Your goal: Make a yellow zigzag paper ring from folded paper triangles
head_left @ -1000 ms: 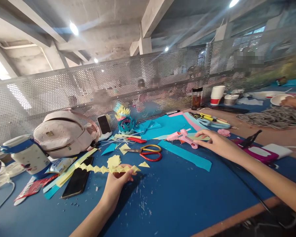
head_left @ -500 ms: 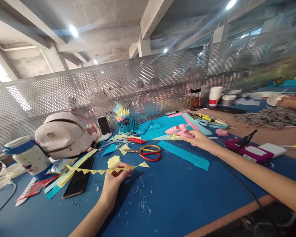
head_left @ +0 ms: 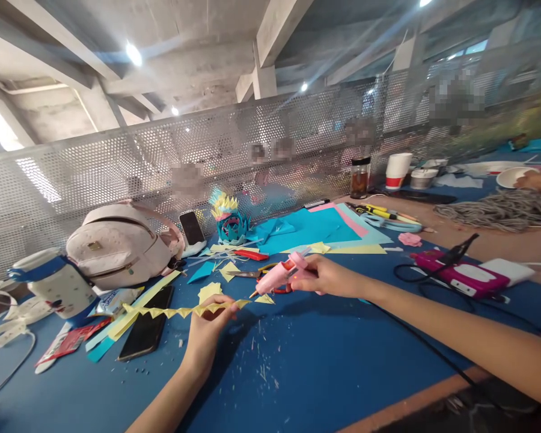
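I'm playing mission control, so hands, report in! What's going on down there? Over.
Left hand: pinching folded yellow strip. Right hand: gripping pink glue gun, nozzle close to strip's right end. Scissors close by, partly hidden behind glue gun.

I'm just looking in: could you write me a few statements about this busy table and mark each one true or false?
1. The right hand holds a pink glue gun. True.
2. The left hand holds a paper cup. False: the left hand holds a folded yellow paper strip.
3. The scissors are partly hidden by the glue gun. True.
4. The pale backpack is at the right of the picture. False: the backpack is at the left.
5. The glue gun's tip is close to one end of the strip. True.
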`<action>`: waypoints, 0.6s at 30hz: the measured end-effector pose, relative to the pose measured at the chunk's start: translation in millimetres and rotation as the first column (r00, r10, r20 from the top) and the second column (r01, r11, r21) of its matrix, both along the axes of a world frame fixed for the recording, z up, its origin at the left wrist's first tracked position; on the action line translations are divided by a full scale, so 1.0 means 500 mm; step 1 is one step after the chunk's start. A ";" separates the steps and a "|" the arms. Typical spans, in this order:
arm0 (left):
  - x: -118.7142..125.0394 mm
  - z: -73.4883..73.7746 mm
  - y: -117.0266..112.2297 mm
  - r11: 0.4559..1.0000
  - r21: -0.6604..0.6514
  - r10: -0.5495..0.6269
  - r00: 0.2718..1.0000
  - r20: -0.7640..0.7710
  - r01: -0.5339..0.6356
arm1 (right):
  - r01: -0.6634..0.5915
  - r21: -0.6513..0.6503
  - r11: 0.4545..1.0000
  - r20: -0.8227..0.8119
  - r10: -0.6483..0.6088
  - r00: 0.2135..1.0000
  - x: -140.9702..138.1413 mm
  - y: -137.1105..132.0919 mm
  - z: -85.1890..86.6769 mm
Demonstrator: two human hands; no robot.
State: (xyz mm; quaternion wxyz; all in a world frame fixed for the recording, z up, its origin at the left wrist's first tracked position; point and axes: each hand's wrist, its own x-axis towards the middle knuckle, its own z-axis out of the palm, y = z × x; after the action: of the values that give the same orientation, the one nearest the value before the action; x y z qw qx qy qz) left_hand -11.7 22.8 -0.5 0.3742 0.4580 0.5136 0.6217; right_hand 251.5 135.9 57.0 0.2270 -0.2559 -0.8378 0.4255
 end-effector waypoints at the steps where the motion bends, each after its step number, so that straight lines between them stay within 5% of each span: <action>1: 0.000 0.001 0.000 1.000 0.003 -0.006 1.000 -0.003 0.006 | -0.013 -0.007 1.000 0.005 0.013 1.000 -0.005 0.000 -0.002; 18: -0.001 0.001 0.000 0.996 0.077 -0.047 0.996 -0.071 0.052 | -0.002 -0.090 0.996 0.013 0.003 1.000 -0.023 0.003 -0.039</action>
State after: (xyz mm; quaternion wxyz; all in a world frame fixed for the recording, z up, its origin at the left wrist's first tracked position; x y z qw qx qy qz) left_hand -12.1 22.6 -0.1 0.3531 0.5062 0.4896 0.6159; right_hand 240.0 137.5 37.5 0.2091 -0.2676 -0.8196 0.4613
